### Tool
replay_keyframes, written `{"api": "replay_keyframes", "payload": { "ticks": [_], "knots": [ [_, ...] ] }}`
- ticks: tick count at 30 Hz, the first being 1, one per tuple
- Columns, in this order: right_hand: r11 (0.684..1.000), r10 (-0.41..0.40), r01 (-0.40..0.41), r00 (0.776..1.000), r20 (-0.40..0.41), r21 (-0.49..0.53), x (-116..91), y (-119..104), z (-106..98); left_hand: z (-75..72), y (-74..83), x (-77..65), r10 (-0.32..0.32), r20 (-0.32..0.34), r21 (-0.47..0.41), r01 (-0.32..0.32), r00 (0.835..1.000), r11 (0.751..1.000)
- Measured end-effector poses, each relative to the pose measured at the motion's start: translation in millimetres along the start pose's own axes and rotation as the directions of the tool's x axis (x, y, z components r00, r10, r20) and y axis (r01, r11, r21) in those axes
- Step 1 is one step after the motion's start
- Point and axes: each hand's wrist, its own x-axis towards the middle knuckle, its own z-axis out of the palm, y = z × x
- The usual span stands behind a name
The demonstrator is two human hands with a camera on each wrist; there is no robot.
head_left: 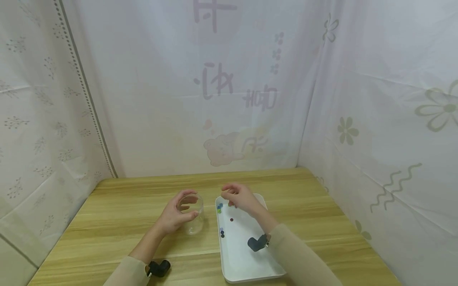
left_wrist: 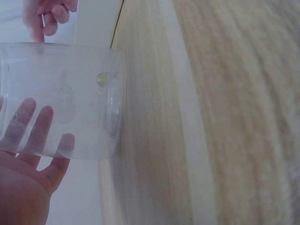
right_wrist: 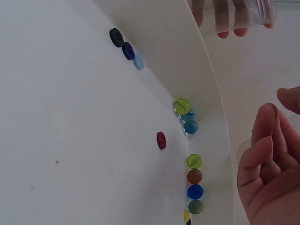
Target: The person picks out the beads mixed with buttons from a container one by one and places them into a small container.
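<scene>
My left hand grips a clear plastic jar that stands on the table left of the tray. In the left wrist view its fingers show through the jar wall. A lime-green marble shows through the lower jar; I cannot tell if it is inside or beyond. My right hand hovers over the far left end of the white tray. In the right wrist view, thumb and curled fingers stand apart, nothing visible between them. Along the tray's side lie marbles and buttons; a dark red button lies farther in.
The wooden table carries the jar and tray. Patterned white curtains enclose it at the back and sides. A dark wrist camera sits on the left wrist and another camera on the right.
</scene>
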Motion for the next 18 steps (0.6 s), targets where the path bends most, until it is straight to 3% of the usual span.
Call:
{"api": "replay_keyframes", "payload": {
  "ticks": [18],
  "knots": [
    [0.998,0.063,-0.059,0.990,0.130,-0.035,-9.6,16.5,8.0,0.2,1.5,-0.6,-0.003,0.000,-0.002,0.003,1.000,1.000]
  ]
}}
